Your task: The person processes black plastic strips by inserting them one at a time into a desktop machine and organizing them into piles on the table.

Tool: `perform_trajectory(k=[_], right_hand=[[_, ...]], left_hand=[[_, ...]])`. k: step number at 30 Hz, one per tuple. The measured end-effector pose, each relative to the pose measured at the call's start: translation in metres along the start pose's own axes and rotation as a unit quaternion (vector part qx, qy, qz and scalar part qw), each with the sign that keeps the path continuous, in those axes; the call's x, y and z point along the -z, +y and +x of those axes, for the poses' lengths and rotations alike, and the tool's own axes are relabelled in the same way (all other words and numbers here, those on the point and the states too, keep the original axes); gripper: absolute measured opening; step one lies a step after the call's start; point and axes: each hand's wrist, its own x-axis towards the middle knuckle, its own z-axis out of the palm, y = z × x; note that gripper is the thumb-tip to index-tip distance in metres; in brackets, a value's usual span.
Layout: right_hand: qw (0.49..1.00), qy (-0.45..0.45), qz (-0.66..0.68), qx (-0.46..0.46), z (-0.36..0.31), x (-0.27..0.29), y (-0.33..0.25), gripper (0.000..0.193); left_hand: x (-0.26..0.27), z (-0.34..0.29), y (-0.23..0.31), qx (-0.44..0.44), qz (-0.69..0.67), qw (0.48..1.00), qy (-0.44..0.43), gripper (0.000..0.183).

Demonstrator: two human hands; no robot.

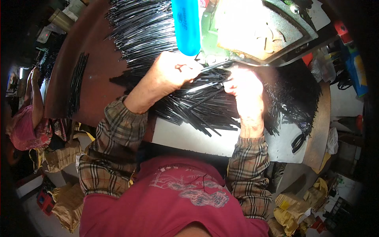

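My left hand (177, 69) is closed, its fingers pinched on a thin black strip (215, 66) that runs right toward the metal edge of a machine (258, 33). Close by, my right hand (245, 85) is also closed at that edge, fingertips together by the ends of black strips; strong glare hides what lies between them. Below both hands spreads a loose pile of thin black strips (197, 104). A larger bundle of long black strips (142, 33) lies beyond my left hand.
A blue rounded piece (186, 29) hangs beside the machine. Black-handled scissors (299, 143) lie at the right on a white board (189, 138). Short black pieces (294, 94) heap up nearby. A small bundle (78, 83) rests on the brown tabletop (94, 91). Another person (31, 122) sits at left.
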Motion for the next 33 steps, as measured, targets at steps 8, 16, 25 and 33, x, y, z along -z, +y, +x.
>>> perform_trajectory(k=[8, 16, 25, 33], right_hand=[[0.996, 0.025, 0.066, 0.046, 0.002, -0.003, 0.009, 0.019], [0.997, 0.028, 0.049, 0.046, 0.003, 0.004, 0.007, 0.019], [0.996, 0.066, 0.039, 0.036, 0.005, -0.001, 0.009, 0.015], [0.984, 0.155, -0.043, 0.075, 0.02, 0.007, 0.025, 0.014]], left_hand=[[-0.018, 0.016, -0.002, -0.041, -0.168, 0.985, -0.004, 0.016], [-0.018, 0.024, -0.002, -0.057, -0.18, 0.982, -0.017, 0.018], [-0.023, 0.027, -0.012, -0.077, -0.206, 0.976, -0.001, 0.017], [-0.023, 0.057, -0.036, -0.226, -0.249, 0.94, -0.061, 0.02]])
